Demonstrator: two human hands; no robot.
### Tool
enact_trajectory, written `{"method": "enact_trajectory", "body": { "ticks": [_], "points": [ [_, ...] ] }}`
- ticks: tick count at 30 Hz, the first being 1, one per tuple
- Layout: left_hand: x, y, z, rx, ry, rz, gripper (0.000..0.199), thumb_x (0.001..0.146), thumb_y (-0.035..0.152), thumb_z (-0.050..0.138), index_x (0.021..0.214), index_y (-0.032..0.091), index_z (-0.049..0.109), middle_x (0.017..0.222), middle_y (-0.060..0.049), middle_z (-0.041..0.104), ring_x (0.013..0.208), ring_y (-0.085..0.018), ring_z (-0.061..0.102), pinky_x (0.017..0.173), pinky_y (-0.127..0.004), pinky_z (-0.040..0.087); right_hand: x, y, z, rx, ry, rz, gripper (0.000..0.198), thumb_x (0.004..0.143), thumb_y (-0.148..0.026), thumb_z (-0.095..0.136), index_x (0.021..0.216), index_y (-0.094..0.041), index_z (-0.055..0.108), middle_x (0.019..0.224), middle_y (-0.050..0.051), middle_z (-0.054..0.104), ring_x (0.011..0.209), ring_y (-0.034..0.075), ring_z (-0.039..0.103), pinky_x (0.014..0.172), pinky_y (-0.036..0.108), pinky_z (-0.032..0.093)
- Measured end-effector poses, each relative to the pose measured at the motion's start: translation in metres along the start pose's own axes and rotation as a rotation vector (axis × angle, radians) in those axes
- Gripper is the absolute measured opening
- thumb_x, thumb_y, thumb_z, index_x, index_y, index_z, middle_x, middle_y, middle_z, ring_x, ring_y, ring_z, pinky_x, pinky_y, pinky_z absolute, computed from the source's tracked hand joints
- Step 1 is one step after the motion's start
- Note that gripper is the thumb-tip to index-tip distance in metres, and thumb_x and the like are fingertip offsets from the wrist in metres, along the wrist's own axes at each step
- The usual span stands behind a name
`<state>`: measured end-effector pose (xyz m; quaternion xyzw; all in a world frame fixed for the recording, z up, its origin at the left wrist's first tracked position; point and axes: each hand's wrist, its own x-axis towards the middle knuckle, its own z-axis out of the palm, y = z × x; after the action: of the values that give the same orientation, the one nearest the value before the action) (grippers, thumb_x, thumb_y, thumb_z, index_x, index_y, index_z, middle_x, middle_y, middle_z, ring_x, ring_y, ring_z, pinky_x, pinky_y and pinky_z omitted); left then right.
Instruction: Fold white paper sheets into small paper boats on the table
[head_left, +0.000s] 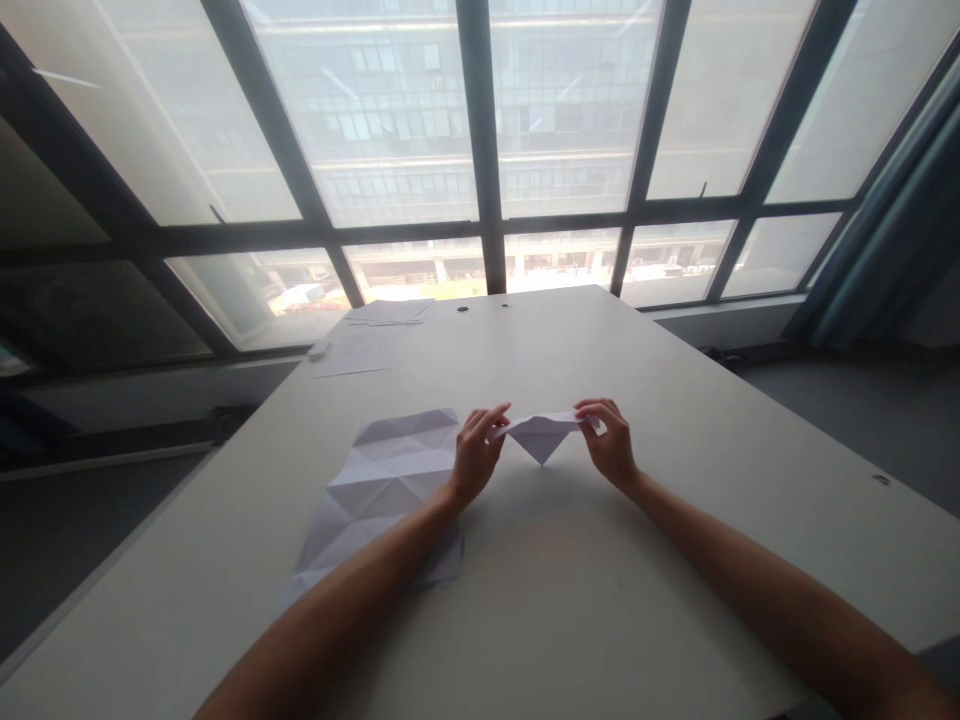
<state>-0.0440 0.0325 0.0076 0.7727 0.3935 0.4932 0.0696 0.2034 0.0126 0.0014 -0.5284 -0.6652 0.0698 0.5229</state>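
A folded sheet of white paper [541, 440] is held up between my two hands just above the table, its pointed flap hanging downward. My left hand [478, 452] pinches the left end of its folded band between thumb and fingers. At the other end, my right hand [609, 440] grips the paper the same way. Beside my left hand lies a larger creased sheet [397, 455] with a grid of fold lines, partly covered by my left forearm.
The white table [645, 600] runs away toward large framed windows. Loose paper sheets [356, 352] lie at its far left, with a small white object [319, 350] by the edge. Round holes [463, 309] show near the far end. A blue curtain [877, 220] hangs at right.
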Motion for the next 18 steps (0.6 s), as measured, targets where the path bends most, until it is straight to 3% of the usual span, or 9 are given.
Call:
{"method": "enact_trajectory", "body": {
  "ticks": [5, 8, 13, 18],
  "points": [
    [-0.004, -0.003, -0.006, 0.153, 0.028, 0.091, 0.024, 0.096, 0.022, 0.051, 0.104, 0.029, 0.072, 0.092, -0.004, 0.066, 0.092, -0.019, 0.057, 0.089, -0.037, 0.045, -0.004, -0.005, -0.005, -0.083, -0.040, -0.066, 0.027, 0.096, -0.036, 0.041, 0.085, -0.025, 0.063, 0.116, 0.008, 0.068, 0.119, 0.026, 0.053, 0.104, 0.045, 0.035],
    [-0.003, -0.003, -0.007, 0.231, -0.029, 0.106, 0.026, 0.096, 0.020, 0.051, 0.102, 0.031, 0.074, 0.095, -0.005, 0.066, 0.095, -0.020, 0.056, 0.091, -0.038, 0.042, -0.002, -0.002, -0.003, -0.136, -0.087, -0.057, 0.026, 0.095, -0.031, 0.042, 0.084, -0.026, 0.064, 0.115, 0.006, 0.069, 0.121, 0.026, 0.053, 0.106, 0.045, 0.031],
    [0.001, -0.002, -0.004, 0.304, -0.254, 0.082, 0.029, 0.091, 0.012, 0.053, 0.100, 0.030, 0.074, 0.105, -0.004, 0.066, 0.102, -0.021, 0.056, 0.093, -0.038, 0.042, 0.004, 0.011, 0.005, -0.186, -0.183, -0.089, 0.019, 0.084, -0.013, 0.048, 0.081, -0.022, 0.065, 0.104, 0.004, 0.072, 0.112, 0.022, 0.058, 0.103, 0.039, 0.032],
    [0.000, -0.008, 0.003, 0.270, -0.518, 0.079, 0.035, 0.085, 0.004, 0.053, 0.100, 0.028, 0.074, 0.107, -0.003, 0.068, 0.101, -0.020, 0.059, 0.092, -0.035, 0.045, 0.003, 0.025, 0.008, -0.316, -0.326, -0.013, 0.025, 0.075, -0.006, 0.053, 0.086, -0.021, 0.069, 0.100, 0.003, 0.072, 0.101, 0.020, 0.062, 0.095, 0.033, 0.036]
  ]
}}
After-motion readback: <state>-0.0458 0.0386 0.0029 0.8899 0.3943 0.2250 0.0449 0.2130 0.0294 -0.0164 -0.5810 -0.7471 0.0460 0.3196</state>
